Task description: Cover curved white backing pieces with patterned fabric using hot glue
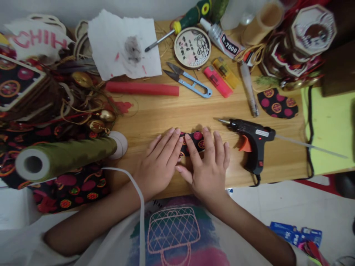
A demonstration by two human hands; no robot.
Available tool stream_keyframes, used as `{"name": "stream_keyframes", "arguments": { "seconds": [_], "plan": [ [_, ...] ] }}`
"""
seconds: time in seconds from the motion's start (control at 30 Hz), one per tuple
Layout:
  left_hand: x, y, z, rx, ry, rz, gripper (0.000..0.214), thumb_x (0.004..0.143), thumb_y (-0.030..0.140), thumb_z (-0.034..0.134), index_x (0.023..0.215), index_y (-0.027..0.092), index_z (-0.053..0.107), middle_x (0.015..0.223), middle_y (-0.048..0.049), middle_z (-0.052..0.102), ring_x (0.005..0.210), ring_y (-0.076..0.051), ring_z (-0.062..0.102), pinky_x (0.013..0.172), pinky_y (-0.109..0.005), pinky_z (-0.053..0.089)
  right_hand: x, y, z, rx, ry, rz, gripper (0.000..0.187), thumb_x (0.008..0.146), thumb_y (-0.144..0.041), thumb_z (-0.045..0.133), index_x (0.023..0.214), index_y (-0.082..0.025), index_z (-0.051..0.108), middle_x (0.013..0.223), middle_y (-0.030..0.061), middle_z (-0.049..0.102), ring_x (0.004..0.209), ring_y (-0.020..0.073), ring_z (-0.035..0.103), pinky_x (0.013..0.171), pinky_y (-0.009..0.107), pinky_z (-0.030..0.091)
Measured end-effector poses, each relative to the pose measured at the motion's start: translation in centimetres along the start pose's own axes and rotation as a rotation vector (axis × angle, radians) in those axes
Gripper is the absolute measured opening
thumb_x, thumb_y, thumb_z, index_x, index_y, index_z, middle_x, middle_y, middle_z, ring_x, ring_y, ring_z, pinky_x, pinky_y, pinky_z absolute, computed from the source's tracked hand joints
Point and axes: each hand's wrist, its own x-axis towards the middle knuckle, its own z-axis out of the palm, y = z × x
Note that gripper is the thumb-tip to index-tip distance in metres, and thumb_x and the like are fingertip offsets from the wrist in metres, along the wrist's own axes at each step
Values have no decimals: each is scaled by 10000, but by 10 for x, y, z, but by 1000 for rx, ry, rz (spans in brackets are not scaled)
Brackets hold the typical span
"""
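Observation:
A small piece of black cloth [198,136] with pink and orange round patterns lies on the wooden table under my fingers. My left hand [162,159] lies flat over its left end, fingers stretched out and close together. On its right part rests my right hand [208,162], fingers spread and the thumb pointing toward the left hand. Much of the cloth is hidden by both hands. To the right lies a black hot glue gun [252,140] with an orange trigger, its nozzle pointing toward my right hand and a glue stick in its back.
Beyond my hands lie blue thread snips [194,82], a red stick [142,88], pink [218,82] and yellow lighters [226,72], a glue tube [226,40] and a screwdriver [177,27]. At left sits a green ribbon roll [74,155]; another patterned cloth piece [277,104] lies at right.

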Motion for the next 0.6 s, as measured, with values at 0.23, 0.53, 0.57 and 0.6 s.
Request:
{"name": "stream_keyframes", "arguments": {
  "seconds": [0.23,0.53,0.57,0.6],
  "plan": [
    [2,0,-3,50,-21,5,409,966,101,392,1349,22,512,1395,-204,572,1334,-285,526,1089,-426,447,-3,5,-3,54,8,13,598,968,-595,333,1342,-216,605,1448,153,514,1426,312,337,1144,506,264],
    [3,0,-5,61,-37,18,409,976,121,366,1339,2,513,1394,-222,567,1312,-304,545,1063,-446,478,-1,3,-2,11,-6,12,602,942,-565,441,1385,-176,562,1467,175,498,1422,324,338,1147,511,258],
    [3,1,-5,48,-45,12,419,972,117,369,1352,4,502,1405,-224,556,1327,-304,529,1072,-453,470,-1,3,-1,18,0,7,611,941,-577,435,1378,-172,569,1463,174,502,1424,322,333,1147,508,260],
    [3,1,-5,37,-49,8,425,970,116,375,1363,8,495,1413,-224,548,1339,-302,517,1079,-457,464,-1,3,-1,28,7,-2,613,939,-589,431,1368,-176,578,1458,169,508,1426,319,330,1148,504,260]
  ]
}}
